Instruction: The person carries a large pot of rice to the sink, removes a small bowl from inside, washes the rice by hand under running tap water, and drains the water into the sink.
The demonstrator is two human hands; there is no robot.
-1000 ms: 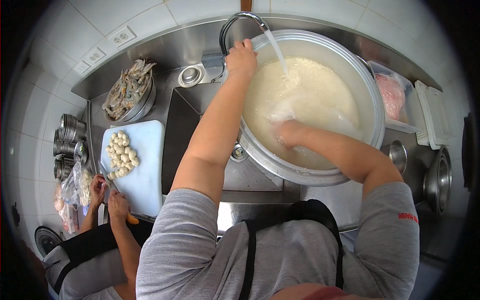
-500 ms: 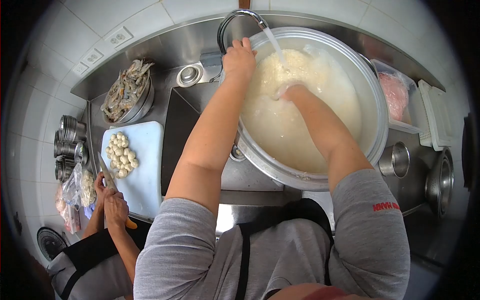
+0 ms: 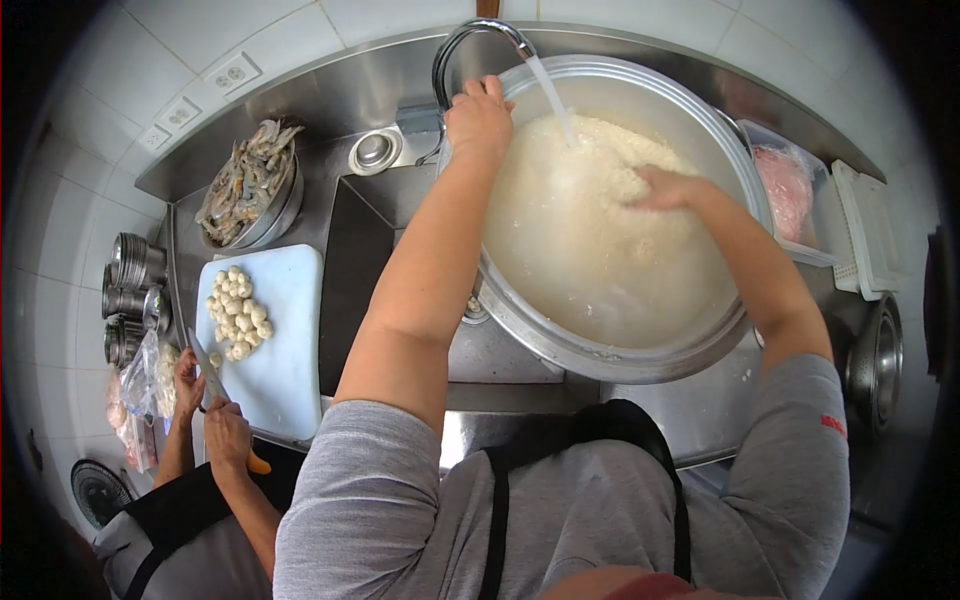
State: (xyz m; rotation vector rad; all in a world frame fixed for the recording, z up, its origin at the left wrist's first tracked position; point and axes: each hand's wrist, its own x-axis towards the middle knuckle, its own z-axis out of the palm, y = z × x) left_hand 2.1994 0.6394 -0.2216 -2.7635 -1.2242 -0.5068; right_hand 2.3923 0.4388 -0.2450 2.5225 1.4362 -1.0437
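A large round metal basin (image 3: 620, 368) holds pale rice (image 3: 625, 137) in cloudy white water. My left hand (image 3: 480, 122) is closed over the basin's upper left rim, beside the curved faucet (image 3: 447, 62). Water (image 3: 553, 98) pours from the spout into the rice. On the right side of the basin, my right hand (image 3: 668, 190) touches the rice at the water's surface. Its fingers look apart and hold nothing I can see, though motion blurs the tips.
At left, a co-worker's hands (image 3: 226, 435) hold a knife (image 3: 208, 368) beside a white cutting board (image 3: 285, 350) with mushrooms (image 3: 238, 312). A bowl of shrimp (image 3: 250, 185) stands behind. Right of the basin are a bin of pink meat (image 3: 785, 190) and metal bowls (image 3: 878, 365).
My right hand has moved right and come up out of the cloudy water, and the rice has shifted. My left hand stays on the rim. The metal cup at right is now hidden.
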